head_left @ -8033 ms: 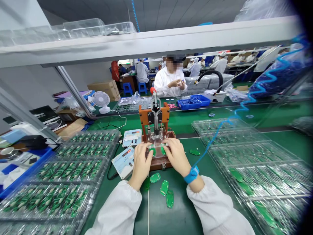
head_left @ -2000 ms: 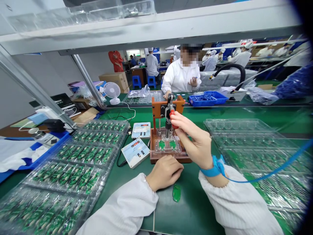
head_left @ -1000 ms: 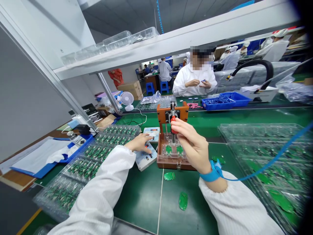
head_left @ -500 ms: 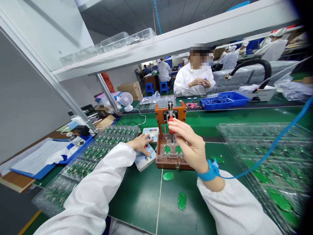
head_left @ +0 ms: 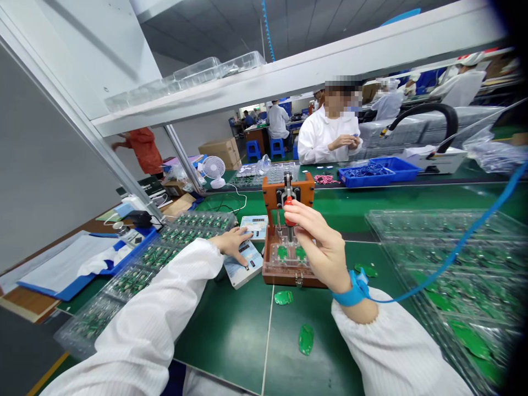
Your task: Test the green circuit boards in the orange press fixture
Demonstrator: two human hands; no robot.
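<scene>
Your right hand: fingers lie on the red clamp handle; whether they wrap it is unclear.
Your left hand: fingers spread apart over the nearer control box.
Press fixture: toward the far edge of the workbench, green boards inside.

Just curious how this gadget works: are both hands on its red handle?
No, only the right hand is on the red handle; the left hand is at the pale boxes.
</scene>
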